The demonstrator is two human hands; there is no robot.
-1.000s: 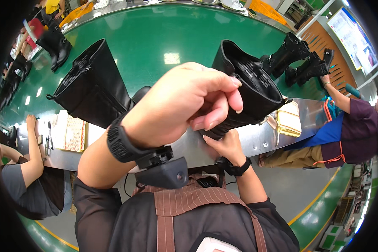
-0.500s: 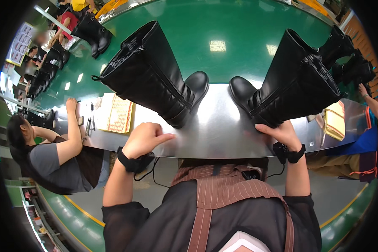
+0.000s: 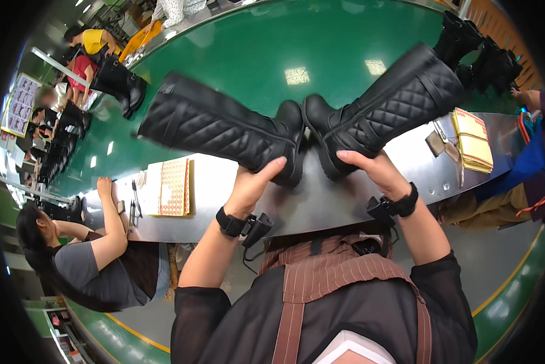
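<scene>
The person's left grip (image 3: 252, 187) is closed round the left boot (image 3: 224, 124) by its heel, thumb uppermost; I see the right grip (image 3: 383, 175) clasping the right boot (image 3: 384, 103) likewise. Both boots tilt over the counter (image 3: 312, 212), shafts splayed apart, soles near each other.

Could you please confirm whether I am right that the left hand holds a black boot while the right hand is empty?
Not quite: the right hand is not empty; the head view shows it gripping the right boot, also black. The left hand does hold the left boot, as you said.
</scene>
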